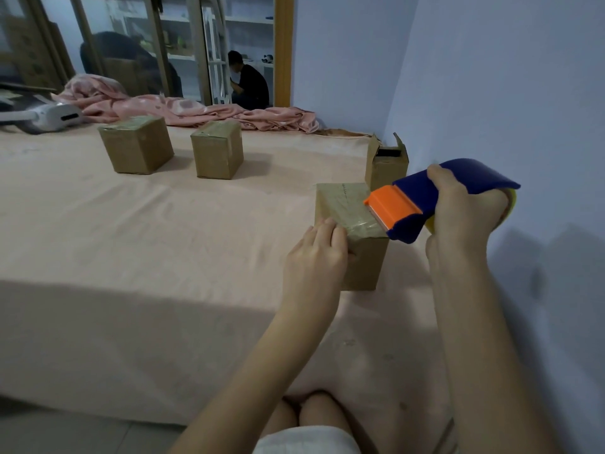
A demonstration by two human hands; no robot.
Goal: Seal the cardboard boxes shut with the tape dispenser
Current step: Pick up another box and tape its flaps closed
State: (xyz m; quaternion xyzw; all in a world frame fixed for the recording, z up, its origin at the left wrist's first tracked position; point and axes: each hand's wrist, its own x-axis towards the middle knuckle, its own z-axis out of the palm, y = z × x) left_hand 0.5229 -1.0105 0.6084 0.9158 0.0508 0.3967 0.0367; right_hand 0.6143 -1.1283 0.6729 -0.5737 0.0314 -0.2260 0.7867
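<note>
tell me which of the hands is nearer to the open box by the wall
Right. The right hand grips the tape dispenser just in front of the open box, to its right. The left hand rests on the near box, farther off.

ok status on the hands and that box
Left hand pressing tape on near box. Right hand grips tape dispenser at its top edge. Nothing in the way.

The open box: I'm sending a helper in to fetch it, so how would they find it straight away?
Go to the bed's far right corner, where it meets the blue-grey wall. The open box stands against that wall, just behind the box being taped. It alone has its top flaps standing up; the others are closed and taped.
</note>
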